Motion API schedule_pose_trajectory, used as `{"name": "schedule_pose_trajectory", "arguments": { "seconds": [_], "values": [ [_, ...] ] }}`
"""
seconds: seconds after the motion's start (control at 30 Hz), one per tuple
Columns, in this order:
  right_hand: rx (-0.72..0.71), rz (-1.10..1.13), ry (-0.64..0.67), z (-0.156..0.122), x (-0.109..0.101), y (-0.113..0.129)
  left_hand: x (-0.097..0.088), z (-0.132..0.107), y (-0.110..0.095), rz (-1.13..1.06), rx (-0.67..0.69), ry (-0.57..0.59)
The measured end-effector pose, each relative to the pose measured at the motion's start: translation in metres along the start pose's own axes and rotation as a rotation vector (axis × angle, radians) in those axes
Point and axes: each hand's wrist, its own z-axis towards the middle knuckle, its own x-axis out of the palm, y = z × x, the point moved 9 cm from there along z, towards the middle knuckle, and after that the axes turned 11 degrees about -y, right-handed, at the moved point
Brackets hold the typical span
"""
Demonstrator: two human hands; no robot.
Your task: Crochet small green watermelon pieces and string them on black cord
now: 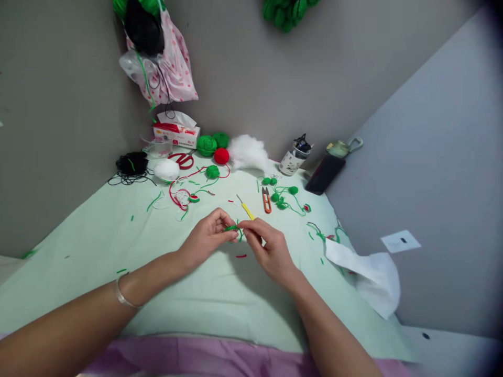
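Centrally, yarn [232, 228] between left hand [207, 236], right hand [272, 252]; tissue box [176, 136] lettering illegible

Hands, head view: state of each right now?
Left hand: closed, pinching green yarn.
Right hand: closed, pinching the same green yarn.

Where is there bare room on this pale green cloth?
Bare: pale green cloth below the left hand and right hand pinching a green yarn strand; also between the silver bracelet and black yarn tangle. Crowded: the back, around green yarn balls and orange thread snips.
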Motion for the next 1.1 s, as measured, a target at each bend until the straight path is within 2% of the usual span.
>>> {"name": "schedule_pose_trajectory", "arguments": {
  "seconds": [0.1,0.2,0.3,0.47,0.57,0.63,0.83,0.93,1.1],
  "values": [
    [0.006,-0.058,-0.076,0.001,-0.005,-0.003,-0.002,0.0,0.001,0.006,0.0,-0.01],
    [-0.004,-0.088,-0.046,0.0,-0.002,-0.005,-0.001,-0.001,0.0,0.011,0.004,-0.004],
    [-0.095,-0.135,-0.029,-0.001,0.002,0.0,0.0,-0.003,0.001,0.027,-0.003,0.011],
    [-0.298,-0.323,-0.071,-0.005,0.003,0.013,0.0,-0.001,0.006,0.021,-0.023,0.027],
    [-0.34,-0.364,-0.038,-0.005,0.006,0.014,0.0,0.0,0.008,0.008,-0.029,0.028],
    [-0.313,-0.32,0.01,-0.005,0.006,0.012,0.001,-0.001,0.007,0.001,-0.032,0.034],
    [-0.111,-0.07,0.15,-0.003,0.006,-0.001,0.003,-0.002,0.004,0.014,-0.031,0.04],
    [-0.069,-0.081,0.196,-0.003,0.009,-0.002,0.002,0.0,0.007,0.005,-0.043,0.039],
    [-0.078,-0.192,0.266,-0.005,0.012,-0.001,0.005,-0.001,0.016,0.029,-0.097,0.066]
  ]
}}
